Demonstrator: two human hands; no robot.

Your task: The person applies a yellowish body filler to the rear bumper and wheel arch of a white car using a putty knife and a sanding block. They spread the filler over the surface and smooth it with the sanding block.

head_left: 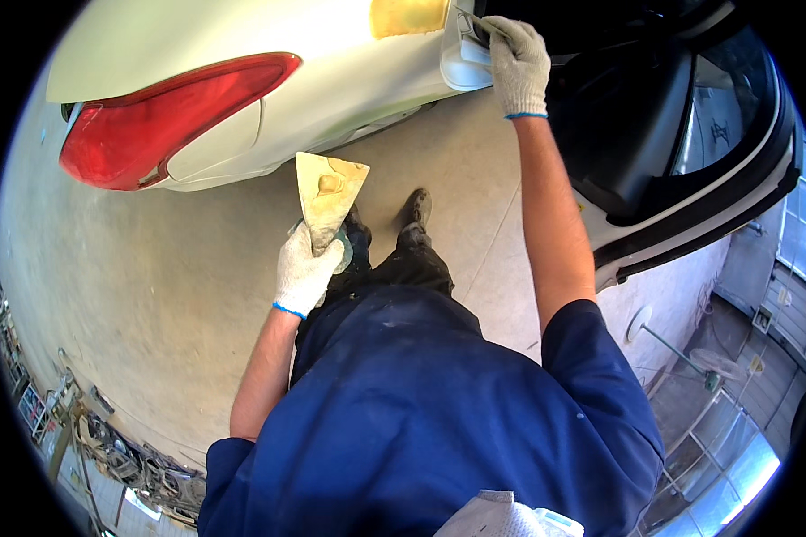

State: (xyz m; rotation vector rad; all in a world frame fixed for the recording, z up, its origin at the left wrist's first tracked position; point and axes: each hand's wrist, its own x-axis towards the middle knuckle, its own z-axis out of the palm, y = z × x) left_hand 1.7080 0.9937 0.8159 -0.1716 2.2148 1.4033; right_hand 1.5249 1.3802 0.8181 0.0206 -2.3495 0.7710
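My left hand (306,270), in a white knit glove with a blue cuff, is closed around the handle of a wide putty knife (322,208). Yellow filler coats its flared blade, with a small lump in the middle. A round greenish edge shows beside the left thumb; I cannot make out what it is. Up at the car's door opening, my right hand (521,70), gloved alike, grips a thin flat spreader (482,24). The spreader reaches toward the pale car body (349,67), close to a patch of yellow filler (407,16). Whether its edge touches the panel I cannot tell.
The car's red tail light (179,116) is at the left. An open car door (690,206) swings out at the right, near my right forearm. Concrete floor (475,179) lies under my shoes. A stand with a green pole (676,347) is at the right; clutter lines the lower left.
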